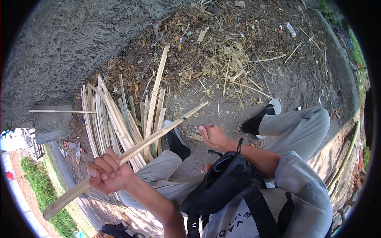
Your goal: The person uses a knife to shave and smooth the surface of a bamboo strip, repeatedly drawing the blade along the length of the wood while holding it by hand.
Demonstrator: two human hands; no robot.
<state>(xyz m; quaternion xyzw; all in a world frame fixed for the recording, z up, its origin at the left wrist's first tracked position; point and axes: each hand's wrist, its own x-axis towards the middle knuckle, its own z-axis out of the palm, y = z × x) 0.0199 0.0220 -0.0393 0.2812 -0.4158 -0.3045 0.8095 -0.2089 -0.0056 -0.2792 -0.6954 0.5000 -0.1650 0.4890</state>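
Observation:
My left hand [106, 171] is wrapped round a long pale strip of split wood or bamboo [158, 135]. The strip slants across in front of me, its wider end at the lower left and its narrower end up toward the middle. Right of the strip, my right hand [216, 137] is closed with the thumb on top. Whatever it may hold is hidden. Beyond my left hand lies a pile of similar strips [115, 113], partly covered by the held one and by my left leg. A black bag [216, 182] hangs at my front.
A rough grey stone or concrete mass [71, 51] rises at the upper left. Dry shavings [232, 59] and leaves litter the ground ahead. My dark shoes [177, 144] stand on either side of the right hand. A saw [77, 154] lies at the far left.

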